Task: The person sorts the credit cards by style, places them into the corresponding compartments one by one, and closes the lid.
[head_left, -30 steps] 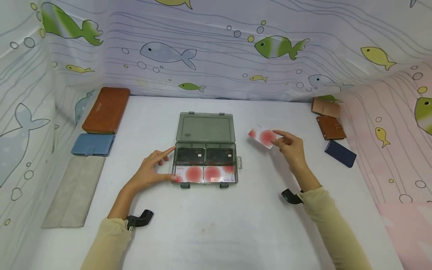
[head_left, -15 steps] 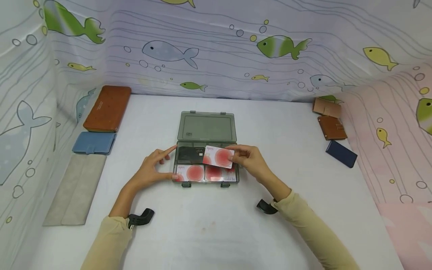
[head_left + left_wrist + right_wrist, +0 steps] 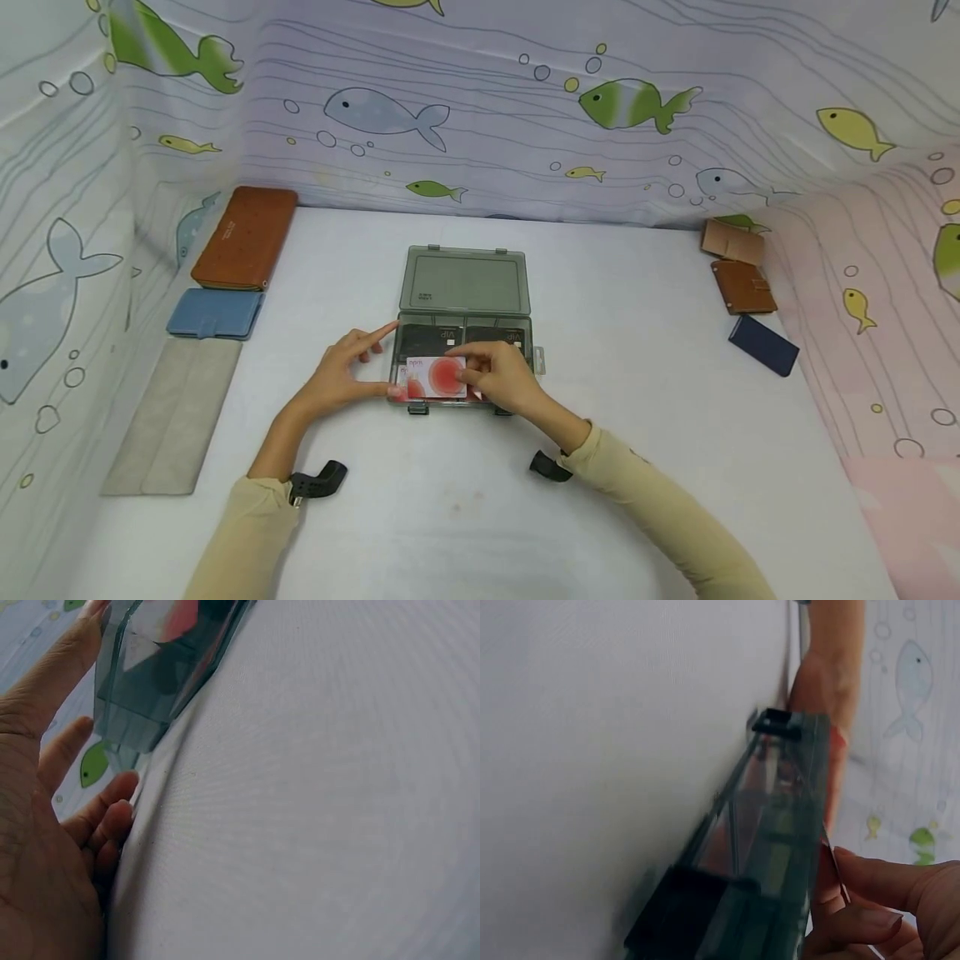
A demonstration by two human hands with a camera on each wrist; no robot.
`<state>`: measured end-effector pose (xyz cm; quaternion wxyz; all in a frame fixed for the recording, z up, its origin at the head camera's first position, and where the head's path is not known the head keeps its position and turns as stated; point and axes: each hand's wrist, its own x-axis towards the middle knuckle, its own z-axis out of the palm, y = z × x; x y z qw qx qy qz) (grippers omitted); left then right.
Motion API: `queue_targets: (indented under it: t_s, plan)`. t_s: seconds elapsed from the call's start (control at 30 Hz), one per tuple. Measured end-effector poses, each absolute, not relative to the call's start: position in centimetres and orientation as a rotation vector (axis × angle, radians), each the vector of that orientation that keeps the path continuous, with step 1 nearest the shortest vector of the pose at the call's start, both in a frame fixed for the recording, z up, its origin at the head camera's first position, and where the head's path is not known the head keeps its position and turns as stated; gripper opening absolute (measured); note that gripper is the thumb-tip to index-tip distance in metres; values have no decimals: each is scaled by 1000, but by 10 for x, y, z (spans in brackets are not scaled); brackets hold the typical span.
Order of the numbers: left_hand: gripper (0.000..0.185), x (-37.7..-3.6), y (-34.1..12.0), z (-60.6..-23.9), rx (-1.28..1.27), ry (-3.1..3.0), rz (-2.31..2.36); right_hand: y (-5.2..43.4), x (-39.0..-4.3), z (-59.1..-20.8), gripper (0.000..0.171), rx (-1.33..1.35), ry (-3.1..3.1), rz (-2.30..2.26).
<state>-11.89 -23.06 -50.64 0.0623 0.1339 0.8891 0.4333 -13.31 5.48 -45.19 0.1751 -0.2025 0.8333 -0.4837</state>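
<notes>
1. A red-spotted card is pinched by the fingers of the right hand, with its long axis running from nine to three o'clock, level with the front row of the grey compartment box.
2. The card is held just over the front-left compartment, at nine o'clock from the right hand.
3. The box's left wall is touched by the left hand, fingers extended and nothing grasped; this hand lies at nine o'clock from the card.
4. Black cards are seen in the rear compartments, at twelve o'clock from the held card.
5. The right hand is judged the nearer one.
</notes>
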Motion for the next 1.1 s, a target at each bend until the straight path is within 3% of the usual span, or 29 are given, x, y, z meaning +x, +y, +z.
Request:
queue_targets:
  t_s: [0.37, 0.67, 0.9, 1.1]
  plan:
    - [96, -121, -226, -509, 423, 2687, 1322, 47, -122, -457, 28, -667, 2741, -971]
    - [95, -129, -227, -506, 348, 2599, 1392, 81, -147, -450, 27, -575, 2809, -1147]
    - [64, -174, -212, -492, -125, 2453, 1605, 113, -212, -463, 49, -46, 2676, -1319]
    - [74, -212, -187, -489, -420, 2374, 1570, 122, -245, -478, 63, 332, 2260, -1378]
